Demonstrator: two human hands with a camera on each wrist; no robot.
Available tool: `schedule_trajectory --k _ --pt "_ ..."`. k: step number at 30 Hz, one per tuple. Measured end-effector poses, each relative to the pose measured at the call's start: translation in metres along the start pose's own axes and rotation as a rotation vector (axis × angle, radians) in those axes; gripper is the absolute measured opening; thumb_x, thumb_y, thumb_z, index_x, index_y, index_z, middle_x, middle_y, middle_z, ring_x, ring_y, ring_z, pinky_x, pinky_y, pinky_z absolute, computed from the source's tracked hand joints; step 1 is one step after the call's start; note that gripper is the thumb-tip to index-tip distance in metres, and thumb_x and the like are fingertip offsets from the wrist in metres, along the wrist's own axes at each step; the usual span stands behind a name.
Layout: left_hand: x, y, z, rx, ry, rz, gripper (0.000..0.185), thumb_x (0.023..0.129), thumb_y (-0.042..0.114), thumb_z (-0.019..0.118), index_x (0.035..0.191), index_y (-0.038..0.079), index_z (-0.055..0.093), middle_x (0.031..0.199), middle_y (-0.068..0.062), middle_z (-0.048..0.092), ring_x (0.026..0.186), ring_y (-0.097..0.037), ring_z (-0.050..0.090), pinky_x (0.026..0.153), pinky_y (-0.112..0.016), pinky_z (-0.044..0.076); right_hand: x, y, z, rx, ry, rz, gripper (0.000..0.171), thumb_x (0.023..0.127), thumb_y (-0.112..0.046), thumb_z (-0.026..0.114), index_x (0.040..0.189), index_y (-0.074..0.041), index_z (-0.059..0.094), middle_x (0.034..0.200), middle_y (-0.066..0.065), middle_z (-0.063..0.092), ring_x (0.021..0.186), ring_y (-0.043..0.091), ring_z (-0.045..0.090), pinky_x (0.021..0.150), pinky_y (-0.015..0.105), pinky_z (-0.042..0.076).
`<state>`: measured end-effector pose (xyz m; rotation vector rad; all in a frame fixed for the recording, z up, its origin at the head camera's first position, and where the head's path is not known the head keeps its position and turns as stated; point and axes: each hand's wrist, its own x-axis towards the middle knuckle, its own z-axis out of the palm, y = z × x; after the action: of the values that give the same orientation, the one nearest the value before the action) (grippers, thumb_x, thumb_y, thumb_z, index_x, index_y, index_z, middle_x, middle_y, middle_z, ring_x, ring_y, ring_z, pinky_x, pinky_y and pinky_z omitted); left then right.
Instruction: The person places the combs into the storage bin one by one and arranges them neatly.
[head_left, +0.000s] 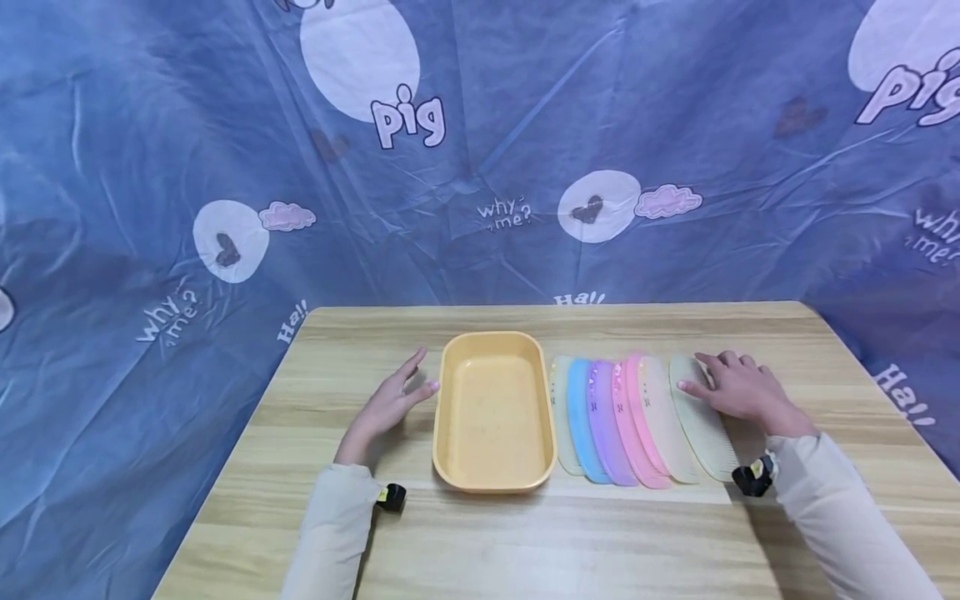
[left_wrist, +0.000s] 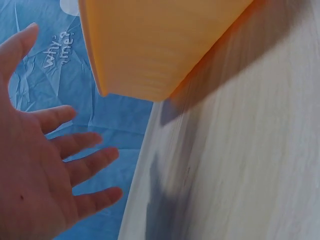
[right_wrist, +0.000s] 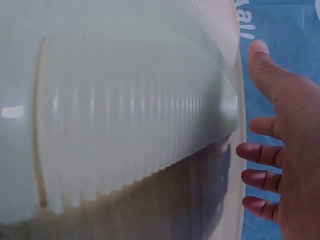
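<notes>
A shallow yellow plastic tray point(head_left: 495, 487) stands on the table with nothing in it. Beside its left wall is my left hand point(head_left: 390, 404), fingers spread and thumb near the rim; the left wrist view shows the palm point(left_wrist: 35, 170) holding nothing. To the tray's right lies a row of curved plastic combs: a pale one point(head_left: 565, 425), a blue one point(head_left: 583, 417), a purple one point(head_left: 609, 425), pink ones point(head_left: 633, 433) and a cream one point(head_left: 663, 417), overlapping. My right hand point(head_left: 742, 387) hovers over the rightmost pale green comb point(head_left: 697, 417), its fingers loosely extended.
The wooden table point(head_left: 570, 550) ends at a far edge in front of a blue printed cloth point(head_left: 510, 167). Both wrists carry a small black camera, one on the left sleeve point(head_left: 330, 525) and one on the right sleeve point(head_left: 840, 508).
</notes>
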<state>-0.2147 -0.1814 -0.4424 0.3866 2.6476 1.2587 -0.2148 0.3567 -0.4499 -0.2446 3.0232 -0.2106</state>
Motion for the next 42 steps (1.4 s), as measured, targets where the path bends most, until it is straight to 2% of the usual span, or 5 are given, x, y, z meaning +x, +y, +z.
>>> schedule_trajectory --k 13,21,27,35,42 --pt "0.003 -0.007 0.005 -0.232 -0.075 0.017 0.069 0.096 0.019 0.057 0.153 0.006 0.021 0.150 -0.026 0.034 0.131 -0.044 0.044 0.109 -0.056 0.036 0.004 0.003 0.003 0.027 -0.052 -0.001 0.089 0.090 -0.063 0.052 0.138 0.011 0.040 0.123 0.039 0.048 0.105 0.056 0.049 0.078 0.066 0.043" --pt "0.005 -0.007 0.007 -0.233 -0.096 0.025 0.067 0.092 0.019 0.062 0.151 0.011 0.031 0.137 -0.019 0.049 0.116 -0.032 0.056 0.100 -0.043 0.045 0.010 0.006 0.003 0.129 -0.128 -0.002 0.093 0.090 -0.058 0.055 0.141 0.016 0.030 0.123 0.043 0.043 0.108 0.054 0.050 0.078 0.059 0.048" --pt "0.004 -0.009 0.008 -0.245 -0.116 0.026 0.074 0.089 0.018 0.066 0.152 0.011 0.029 0.136 -0.020 0.049 0.112 -0.029 0.056 0.096 -0.036 0.044 0.015 0.004 0.000 0.231 -0.197 0.000 0.094 0.091 -0.052 0.058 0.141 0.020 0.024 0.128 0.048 0.039 0.117 0.058 0.044 0.089 0.062 0.044" --pt "0.002 -0.011 0.006 -0.256 -0.142 0.032 0.075 0.089 0.017 0.067 0.152 0.010 0.027 0.135 -0.021 0.050 0.110 -0.026 0.057 0.095 -0.032 0.045 0.018 0.004 -0.002 0.307 -0.210 0.000 0.091 0.090 -0.044 0.064 0.138 0.022 0.025 0.129 0.049 0.040 0.117 0.059 0.045 0.092 0.060 0.045" --pt "0.002 -0.018 0.005 -0.263 -0.166 0.049 0.071 0.090 0.016 0.067 0.150 0.006 0.030 0.133 -0.023 0.051 0.106 -0.024 0.057 0.095 -0.033 0.046 0.016 0.005 -0.003 0.379 -0.199 0.036 0.090 0.086 -0.041 0.069 0.136 0.021 0.027 0.116 0.042 0.050 0.100 0.044 0.055 0.082 0.047 0.048"
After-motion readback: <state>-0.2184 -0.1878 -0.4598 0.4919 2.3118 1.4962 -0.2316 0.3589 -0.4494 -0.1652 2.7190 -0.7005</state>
